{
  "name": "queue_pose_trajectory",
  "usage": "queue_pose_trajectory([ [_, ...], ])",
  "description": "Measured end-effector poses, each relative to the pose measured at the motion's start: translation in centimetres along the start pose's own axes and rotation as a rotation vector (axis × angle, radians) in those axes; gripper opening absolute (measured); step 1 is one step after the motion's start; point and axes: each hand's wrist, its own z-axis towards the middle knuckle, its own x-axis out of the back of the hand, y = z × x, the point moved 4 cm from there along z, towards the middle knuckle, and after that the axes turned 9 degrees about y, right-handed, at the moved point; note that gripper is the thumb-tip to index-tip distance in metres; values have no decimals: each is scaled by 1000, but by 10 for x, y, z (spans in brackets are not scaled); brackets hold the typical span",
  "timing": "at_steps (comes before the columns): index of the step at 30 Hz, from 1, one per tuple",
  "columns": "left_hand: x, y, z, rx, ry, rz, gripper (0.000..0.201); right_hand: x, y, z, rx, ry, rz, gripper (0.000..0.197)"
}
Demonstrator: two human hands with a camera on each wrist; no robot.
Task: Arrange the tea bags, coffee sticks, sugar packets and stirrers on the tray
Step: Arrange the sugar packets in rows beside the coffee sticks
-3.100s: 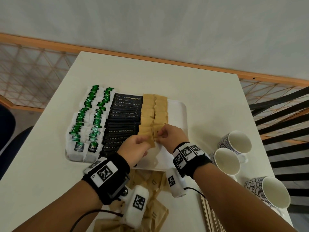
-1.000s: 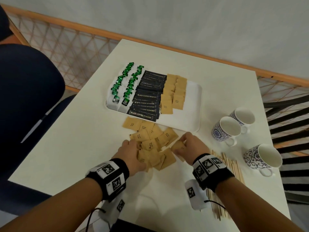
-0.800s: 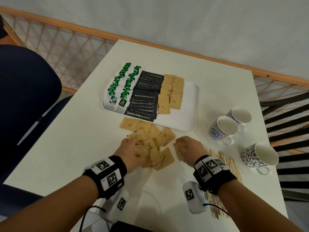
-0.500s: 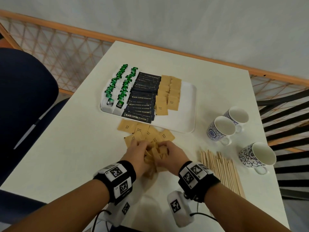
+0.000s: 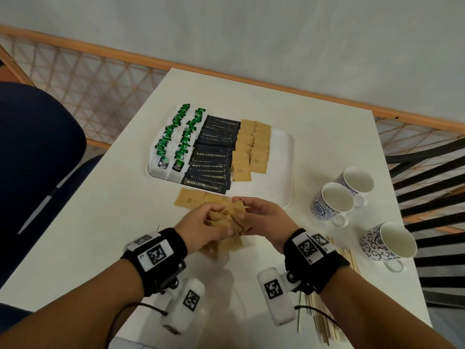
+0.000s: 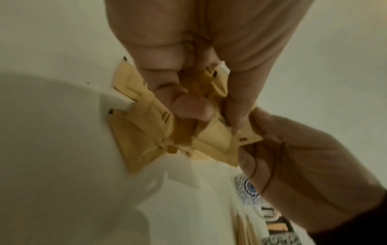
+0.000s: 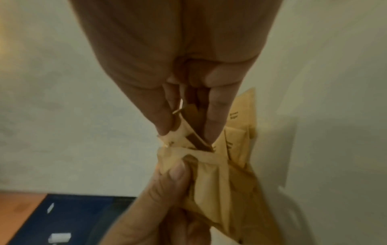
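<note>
Head view: both hands meet over the counter (image 5: 327, 137) just in front of the tray (image 5: 281, 157). The left hand (image 5: 201, 226) and right hand (image 5: 264, 220) each curl their fingers round one shared bundle of sugar packets (image 5: 227, 217). More packets lie beside it. On the tray, tea bags (image 5: 173, 142), coffee sticks (image 5: 214, 157) and sugar rows (image 5: 251, 147) stand side by side. Stirrers (image 5: 324, 321) lie near the right wrist.

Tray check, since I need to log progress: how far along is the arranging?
Done: tea bags, coffee sticks and two part-filled rows of sugar packets lie on the tray. In hand: left hand and right hand grip a bunch of packets. Left: one loose packet and the stirrers on the table.
</note>
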Motion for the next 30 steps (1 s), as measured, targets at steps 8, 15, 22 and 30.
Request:
queue_pose_trajectory([
  [8,19,9,20,139,40,-305,31,26,-8,17,-87,97,231,36],
  [15,26,25,42,138,27,-356,53,31,-14,35,-108,148,-56,37],
  [22,10,32,60,138,-104,-169,34,22,-29,53,8,141,-409,21],
  [30,-13,34,78,198,-170,-246,35,67,-36,98,-11,442,-301,2],
])
